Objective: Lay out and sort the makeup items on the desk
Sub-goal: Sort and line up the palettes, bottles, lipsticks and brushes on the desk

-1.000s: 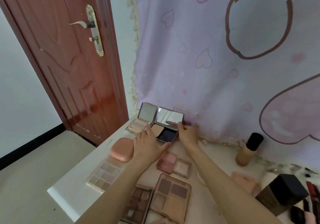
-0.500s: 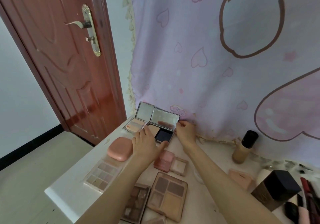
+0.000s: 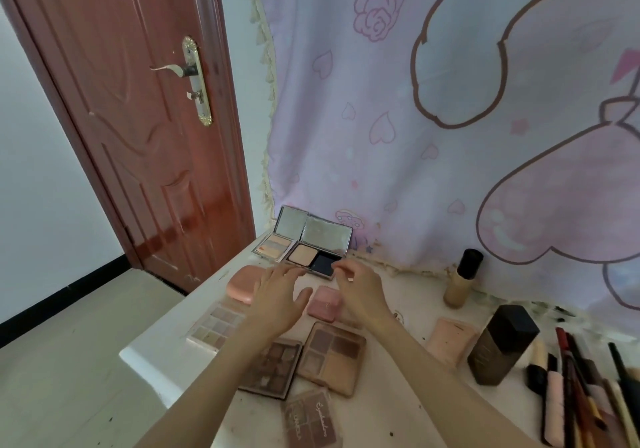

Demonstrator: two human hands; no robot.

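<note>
Left hand (image 3: pixel 277 297) hovers open between pink compact (image 3: pixel 242 284) and blush palette (image 3: pixel 323 303).

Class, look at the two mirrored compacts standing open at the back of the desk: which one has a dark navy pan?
The right-hand open compact, nearest the hands: it holds a beige pan beside a dark navy one. The left open compact shows only pale powder.

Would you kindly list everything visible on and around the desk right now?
open mirrored compacts: 2, silver, desk's back by the curtain
round compact: 1, coral pink, left
small pink palette: 1, between the hands
eyeshadow palettes: 4, brown and pale, front
foundation bottles: 2, beige and dark brown, right
peach case: 1, right
brushes and pencils: several, far right
door: 1, red-brown, left
curtain: 1, lilac, behind
left hand: open, over the desk
right hand: fingers loosely curled, empty
</note>
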